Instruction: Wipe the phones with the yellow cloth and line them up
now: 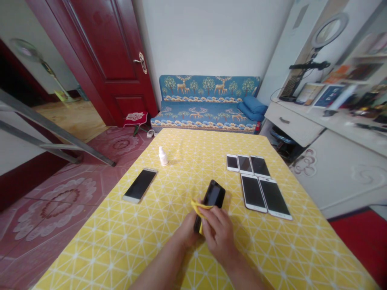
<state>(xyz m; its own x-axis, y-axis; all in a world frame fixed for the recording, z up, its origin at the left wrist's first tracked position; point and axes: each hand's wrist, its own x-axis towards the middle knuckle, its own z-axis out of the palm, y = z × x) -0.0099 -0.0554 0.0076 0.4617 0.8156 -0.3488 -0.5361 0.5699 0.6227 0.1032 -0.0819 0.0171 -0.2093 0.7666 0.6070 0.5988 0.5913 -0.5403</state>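
Observation:
A black smartphone [214, 194] is held tilted above the near middle of the table. My left hand [190, 229] grips its lower left side, with most of those fingers hidden behind the phone and my other hand. My right hand [220, 231] pinches a yellow cloth [200, 206], which lies across the lower part of the phone's screen. To the left on the table is a white-framed smartphone [140, 185] with a dark screen. Beyond it a small white bottle [163, 156] stands upright.
Several white-framed phones [254, 192] lie in two rows on the right of the table [193, 141], which has a yellow patterned cover. Behind it is a blue sofa [205, 110]. A white cabinet [294, 125] stands on the right, a red stool [134, 119] near the door [111, 52].

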